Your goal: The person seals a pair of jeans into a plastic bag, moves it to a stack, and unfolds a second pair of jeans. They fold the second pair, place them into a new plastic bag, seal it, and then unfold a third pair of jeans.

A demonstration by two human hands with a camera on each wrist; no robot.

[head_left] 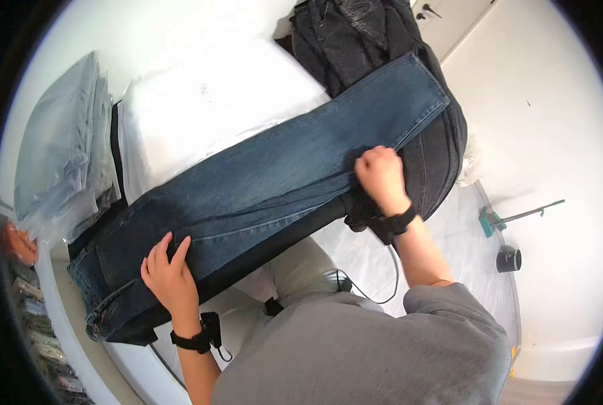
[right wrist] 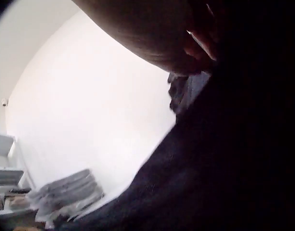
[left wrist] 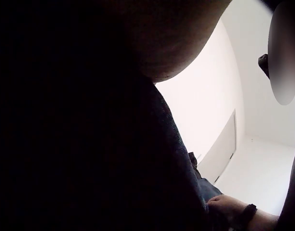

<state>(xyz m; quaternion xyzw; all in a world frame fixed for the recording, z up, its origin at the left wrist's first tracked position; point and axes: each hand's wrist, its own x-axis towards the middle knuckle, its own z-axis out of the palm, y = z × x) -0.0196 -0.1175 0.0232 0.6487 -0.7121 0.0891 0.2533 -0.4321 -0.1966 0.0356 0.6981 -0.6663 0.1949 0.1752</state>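
A pair of blue jeans [head_left: 281, 158] lies folded lengthwise, its waist end at the lower left and its leg hems at the upper right. My left hand [head_left: 170, 273] rests on the denim near the waist end, fingers spread. Further along, my right hand [head_left: 382, 179] has its fingers curled at the near edge of the leg and grips the cloth there. Dark denim fills much of both wrist views and hides the left fingertips; a few curled right fingers [right wrist: 203, 43] show at the top.
Plastic-wrapped white packages [head_left: 207, 108] lie behind the jeans. Bagged folded garments [head_left: 62, 142] are stacked at the left. Black jeans [head_left: 342, 34] are piled at the far right end, partly under the blue pair. A green-headed broom or dustpan [head_left: 494, 221] and a black bin [head_left: 508, 259] stand on the floor.
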